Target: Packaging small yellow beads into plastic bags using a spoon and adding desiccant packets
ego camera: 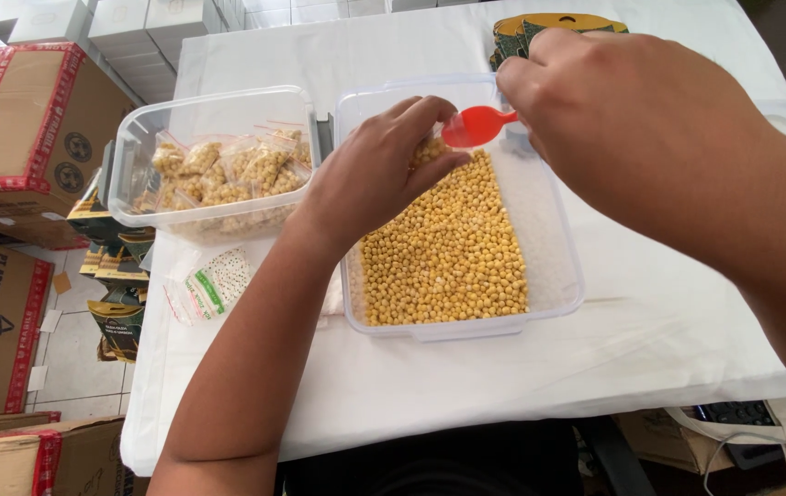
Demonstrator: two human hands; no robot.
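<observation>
Red spoon (477, 126) — in right hand (632, 119)

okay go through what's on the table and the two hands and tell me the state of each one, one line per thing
left hand: over the beans, fingers pinched on something hidden
right hand: closed on the red spoon
red spoon: raised, bowl tipped toward left hand
bean tub: open, partly filled with yellow beans
bag tub: open, holding filled small bags
empty small bags: lying flat on the table

A small packing workroom: stacked cardboard cartons (16, 129), white boxes (127, 23), and tubs of bagged chickpeas (218, 170).
</observation>
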